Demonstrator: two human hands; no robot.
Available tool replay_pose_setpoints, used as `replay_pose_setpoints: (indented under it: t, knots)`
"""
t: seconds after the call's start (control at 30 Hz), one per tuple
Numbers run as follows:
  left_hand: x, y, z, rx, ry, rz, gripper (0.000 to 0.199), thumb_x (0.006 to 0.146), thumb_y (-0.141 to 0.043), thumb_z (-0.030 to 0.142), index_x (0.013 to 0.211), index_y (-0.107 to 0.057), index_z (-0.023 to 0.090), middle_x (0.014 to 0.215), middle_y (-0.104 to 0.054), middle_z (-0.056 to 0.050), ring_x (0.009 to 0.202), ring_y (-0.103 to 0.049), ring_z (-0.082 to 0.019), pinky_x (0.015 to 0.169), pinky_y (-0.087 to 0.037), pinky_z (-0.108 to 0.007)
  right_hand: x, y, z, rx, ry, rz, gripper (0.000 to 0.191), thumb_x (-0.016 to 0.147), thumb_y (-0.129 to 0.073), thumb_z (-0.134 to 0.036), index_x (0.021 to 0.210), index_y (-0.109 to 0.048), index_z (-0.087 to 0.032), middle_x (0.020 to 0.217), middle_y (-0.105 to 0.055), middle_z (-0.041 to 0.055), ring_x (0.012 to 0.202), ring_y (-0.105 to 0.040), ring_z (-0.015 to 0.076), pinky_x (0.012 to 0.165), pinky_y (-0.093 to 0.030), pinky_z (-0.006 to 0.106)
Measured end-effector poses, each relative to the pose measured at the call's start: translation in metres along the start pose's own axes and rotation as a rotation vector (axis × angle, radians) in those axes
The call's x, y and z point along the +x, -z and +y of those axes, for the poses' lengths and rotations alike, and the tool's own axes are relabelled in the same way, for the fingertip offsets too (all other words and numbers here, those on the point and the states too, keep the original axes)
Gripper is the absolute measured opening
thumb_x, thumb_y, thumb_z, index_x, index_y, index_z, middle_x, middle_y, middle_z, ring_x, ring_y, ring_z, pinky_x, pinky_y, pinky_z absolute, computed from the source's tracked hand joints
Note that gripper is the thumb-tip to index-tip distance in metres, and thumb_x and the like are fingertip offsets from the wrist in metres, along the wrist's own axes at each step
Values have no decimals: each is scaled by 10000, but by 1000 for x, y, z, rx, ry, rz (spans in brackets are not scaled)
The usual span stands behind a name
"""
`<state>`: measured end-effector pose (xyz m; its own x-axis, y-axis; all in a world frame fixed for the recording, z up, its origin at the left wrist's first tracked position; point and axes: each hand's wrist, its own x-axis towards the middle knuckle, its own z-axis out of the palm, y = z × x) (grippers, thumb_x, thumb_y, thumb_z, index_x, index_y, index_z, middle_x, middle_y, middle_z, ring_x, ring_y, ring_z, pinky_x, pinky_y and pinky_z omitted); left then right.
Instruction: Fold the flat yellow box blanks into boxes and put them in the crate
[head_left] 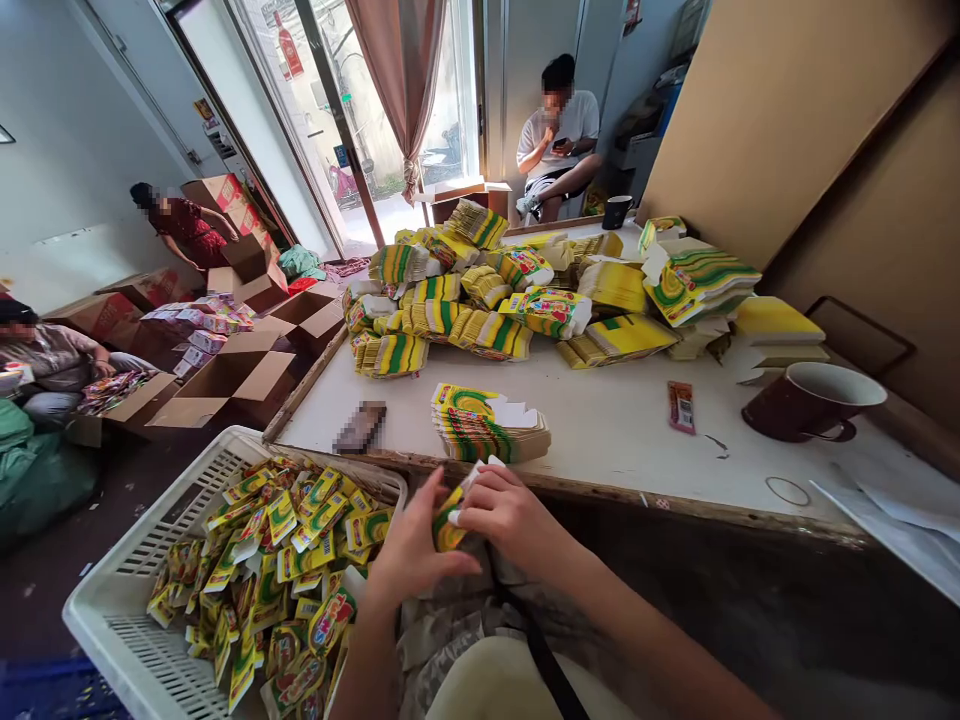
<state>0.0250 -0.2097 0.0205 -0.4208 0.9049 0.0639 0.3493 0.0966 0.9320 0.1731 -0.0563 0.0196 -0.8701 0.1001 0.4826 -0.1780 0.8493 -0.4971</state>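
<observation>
Just off the table's front edge, my right hand (506,505) has its fingers closed on a small yellow and green box (450,525). My left hand (412,550) is at the left side of that box, thumb and fingers spread apart. Right behind my hands, a stack of flat yellow cartons (487,425) lies on the white table (600,430). To the left stands a white plastic basket (127,590) with many small yellow boxes (315,510) in it.
Bundles of flat cartons (465,310) are heaped at the table's back. A blurred phone (360,428), a red packet (681,407) and a dark mug (806,402) lie or stand on it. One person (559,130) sits behind; two others are left, near open cardboard boxes (232,385).
</observation>
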Motion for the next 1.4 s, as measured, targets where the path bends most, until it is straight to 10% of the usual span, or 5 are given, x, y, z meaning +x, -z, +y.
replay_pose_setpoints:
  t: [0.2, 0.43, 0.7, 0.83, 1.4]
  knots:
    - [1, -36, -9, 215, 49, 137, 664, 697, -772, 303, 1273, -457, 206, 1080, -673, -71, 943, -644, -251, 831, -515, -372, -3, -29, -4, 513, -418, 461, 676, 863, -632, -457, 1455, -384, -243, 1518, -398, 137, 1402, -360, 308, 1161, -290, 515]
    - [-5, -50, -19, 188, -223, 127, 629, 734, -702, 177, 1286, -410, 257, 1239, -577, -103, 1062, -618, -241, 873, -495, -359, -2, -41, -1, 1189, -631, 72, 594, 769, -708, -571, 1263, -606, -259, 1297, -642, 88, 1246, -561, 281, 1090, -416, 464]
    - [-4, -56, -26, 102, -33, 60, 680, 666, -673, 122, 1246, -340, 239, 946, -639, -18, 779, -623, -190, 666, -473, -289, -15, -48, -3, 652, -406, 100, 609, 871, -622, -335, 1453, -456, -269, 1525, -441, 104, 1384, -435, 275, 1155, -345, 479]
    - [-1, -60, -29, 53, -6, 253, 656, 651, -697, 139, 1227, -392, 214, 1056, -627, -77, 896, -631, -223, 773, -493, -343, -18, -44, -3, 410, -356, 95, 452, 916, -456, -131, 1304, -626, -288, 1508, -468, 77, 1338, -504, 243, 1126, -405, 434]
    - [4, -29, -5, 301, -22, 249, 581, 556, -803, 242, 1113, -639, 235, 1000, -720, -70, 932, -671, -288, 832, -522, -418, -9, -5, 11, 341, -281, -113, 142, 884, -590, -172, 926, -712, -229, 1304, -593, 90, 1161, -606, 243, 1005, -483, 402]
